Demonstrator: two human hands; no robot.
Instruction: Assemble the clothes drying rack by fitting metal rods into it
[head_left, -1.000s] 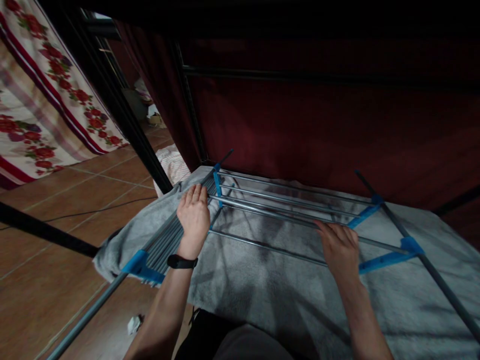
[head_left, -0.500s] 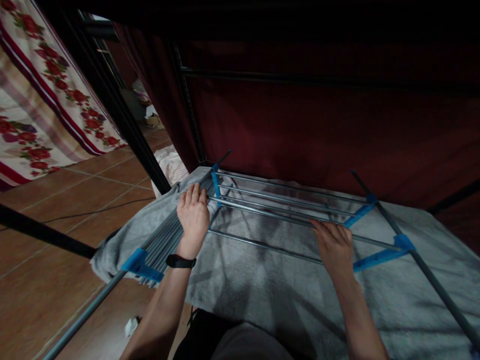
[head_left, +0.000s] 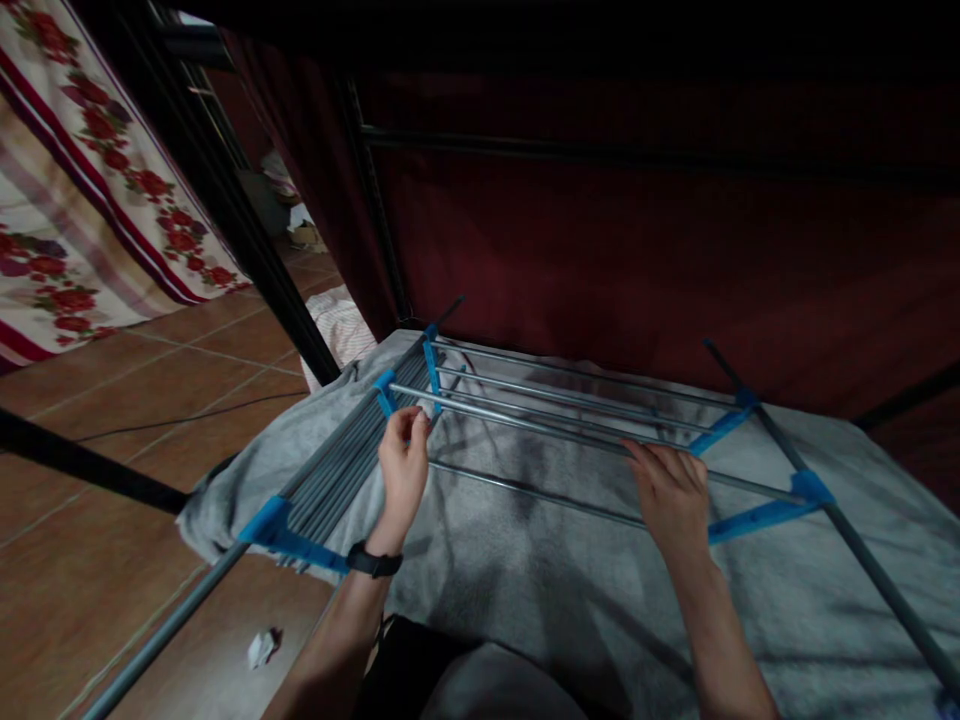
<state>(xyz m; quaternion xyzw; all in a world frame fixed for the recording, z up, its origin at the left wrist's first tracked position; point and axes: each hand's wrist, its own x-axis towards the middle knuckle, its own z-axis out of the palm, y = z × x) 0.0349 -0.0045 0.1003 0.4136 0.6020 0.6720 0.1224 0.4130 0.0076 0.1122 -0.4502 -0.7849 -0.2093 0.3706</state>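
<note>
A metal rack with grey tubes and blue plastic joints [head_left: 811, 488] lies across a grey blanket. My right hand [head_left: 673, 490] is closed around the near crossbar [head_left: 525, 424], toward its right end. My left hand [head_left: 405, 460], with a black band on the wrist, is just below the left end of that bar. Its fingers are curled and pinched together, and a small pale bit shows at the tips, too small to name. Close by is a blue joint [head_left: 385, 392], where the bar meets the left side. Several parallel tubes [head_left: 337, 480] form the rack's left panel.
The grey blanket [head_left: 517, 570] covers a bed inside a black metal frame [head_left: 247, 210]. Behind it hangs a dark red curtain [head_left: 600, 260]. A crumpled white paper [head_left: 262, 648] and a cable [head_left: 202, 407] lie on the tiled floor. Flowered cloth [head_left: 97, 180] hangs at left.
My left hand has come off the left joint, moving down and to the right, and its fingers have curled in. The blue joint there now shows. My right hand keeps its place.
</note>
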